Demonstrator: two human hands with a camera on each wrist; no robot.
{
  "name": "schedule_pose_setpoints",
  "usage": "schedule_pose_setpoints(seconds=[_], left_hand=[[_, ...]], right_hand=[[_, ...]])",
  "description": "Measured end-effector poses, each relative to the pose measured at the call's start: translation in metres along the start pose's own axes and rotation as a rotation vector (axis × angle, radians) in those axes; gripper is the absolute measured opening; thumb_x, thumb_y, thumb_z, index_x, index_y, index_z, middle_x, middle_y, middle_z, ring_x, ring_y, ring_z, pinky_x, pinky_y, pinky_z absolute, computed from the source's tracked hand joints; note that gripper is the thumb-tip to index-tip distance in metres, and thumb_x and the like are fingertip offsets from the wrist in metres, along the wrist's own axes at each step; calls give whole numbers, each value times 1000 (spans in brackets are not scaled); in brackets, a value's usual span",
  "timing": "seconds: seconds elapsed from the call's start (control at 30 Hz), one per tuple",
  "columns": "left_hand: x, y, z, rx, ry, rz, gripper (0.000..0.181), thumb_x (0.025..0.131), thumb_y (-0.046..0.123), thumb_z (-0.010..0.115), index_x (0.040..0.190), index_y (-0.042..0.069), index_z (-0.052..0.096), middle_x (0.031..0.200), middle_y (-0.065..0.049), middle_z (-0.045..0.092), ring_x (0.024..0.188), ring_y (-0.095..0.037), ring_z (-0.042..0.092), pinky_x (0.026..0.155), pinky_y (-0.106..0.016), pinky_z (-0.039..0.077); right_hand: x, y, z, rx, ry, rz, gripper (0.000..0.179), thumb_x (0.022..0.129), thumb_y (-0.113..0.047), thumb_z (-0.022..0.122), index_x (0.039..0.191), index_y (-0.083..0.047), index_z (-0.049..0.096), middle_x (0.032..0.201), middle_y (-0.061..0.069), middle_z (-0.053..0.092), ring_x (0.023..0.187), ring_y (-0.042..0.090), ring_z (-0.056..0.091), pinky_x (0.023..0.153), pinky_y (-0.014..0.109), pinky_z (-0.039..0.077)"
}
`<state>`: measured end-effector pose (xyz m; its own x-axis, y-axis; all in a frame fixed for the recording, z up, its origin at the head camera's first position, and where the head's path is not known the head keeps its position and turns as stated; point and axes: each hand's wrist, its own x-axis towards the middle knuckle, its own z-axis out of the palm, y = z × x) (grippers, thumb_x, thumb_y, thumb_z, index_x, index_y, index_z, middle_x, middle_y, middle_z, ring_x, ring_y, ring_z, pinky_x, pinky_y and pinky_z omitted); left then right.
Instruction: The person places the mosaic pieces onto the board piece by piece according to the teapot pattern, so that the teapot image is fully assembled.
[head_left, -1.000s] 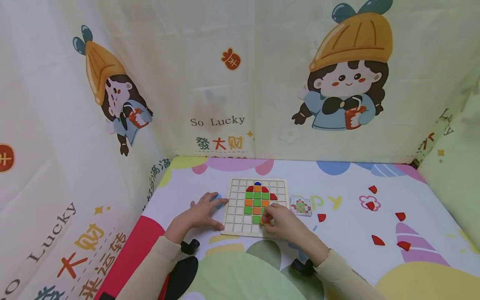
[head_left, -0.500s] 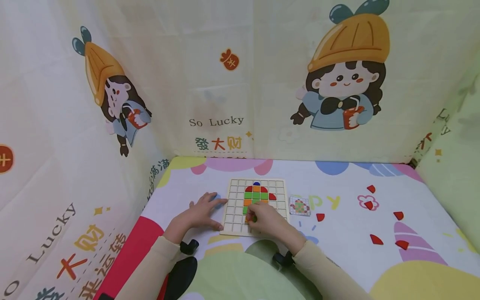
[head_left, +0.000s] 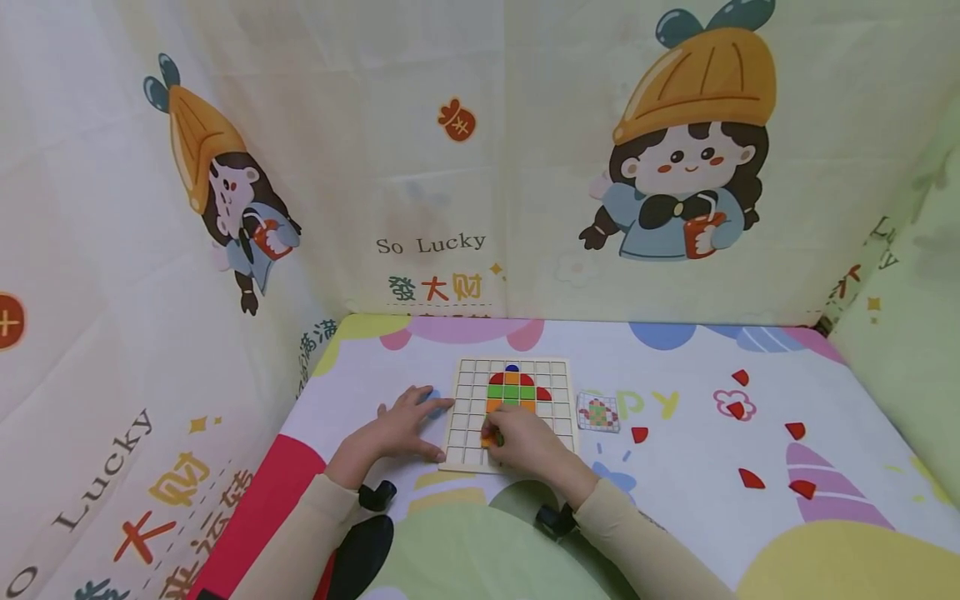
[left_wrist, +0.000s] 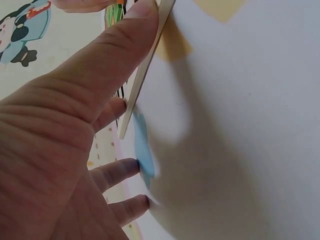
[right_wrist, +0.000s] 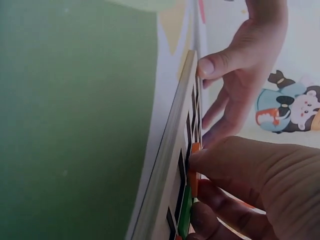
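Note:
A wooden grid board (head_left: 467, 390) lies on the table, partly filled with a pattern of green, orange, red and blue tiles. My right hand (head_left: 531, 440) is over the lower part of the board and pinches an orange square tile (right_wrist: 194, 181) between thumb and fingers. In the right wrist view a green tile (right_wrist: 184, 215) sits beside that orange one. The right hand hides the lower rows of the pattern in the head view. My left hand (head_left: 401, 425) rests at the board's left side, fingers spread, with its thumb (left_wrist: 117, 47) against the board's edge.
To the right of the board lies a small pattern card (head_left: 597, 412). Several red quarter-round pieces are scattered farther right, the nearest red piece (head_left: 640, 435) close to the card. A printed cloth (head_left: 525, 275) hangs around the back and sides of the table.
My right hand has moved left across the board's lower rows with the orange tile, uncovering the right-hand cells. The left hand has stayed at the board's edge.

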<state>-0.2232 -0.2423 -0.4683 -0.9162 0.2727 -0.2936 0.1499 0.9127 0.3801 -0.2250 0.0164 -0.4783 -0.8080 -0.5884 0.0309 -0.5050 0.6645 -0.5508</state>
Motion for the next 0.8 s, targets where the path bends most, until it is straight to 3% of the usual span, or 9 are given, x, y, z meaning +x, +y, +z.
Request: schedule_pose_setpoints(seconds=[0.27, 0.43, 0.8], left_hand=[[0, 1, 0, 11, 0, -2, 92, 73, 52, 90, 154, 35, 49, 169, -14, 26, 157, -46, 15, 108, -88, 13], [-1, 3, -1, 3, 2, -1, 92, 73, 51, 91, 153, 34, 49, 169, -15, 26, 157, -46, 15, 108, -88, 12], [1, 2, 0, 20, 0, -3, 93, 73, 52, 91, 154, 34, 49, 169, -15, 26, 157, -46, 16, 108, -88, 14]], right_hand=[[0, -3, -1, 5, 39, 28, 6, 91, -17, 79, 95, -16, 74, 91, -4, 60, 77, 12, 54, 72, 27, 50], [-2, -4, -3, 11, 34, 1, 6, 92, -17, 79, 96, -15, 75, 90, -4, 62, 78, 12, 55, 75, 29, 52], [-5, -2, -6, -33, 14, 31, 7, 90, -15, 79, 94, -18, 74, 89, -5, 61, 77, 13, 55, 75, 32, 52]])
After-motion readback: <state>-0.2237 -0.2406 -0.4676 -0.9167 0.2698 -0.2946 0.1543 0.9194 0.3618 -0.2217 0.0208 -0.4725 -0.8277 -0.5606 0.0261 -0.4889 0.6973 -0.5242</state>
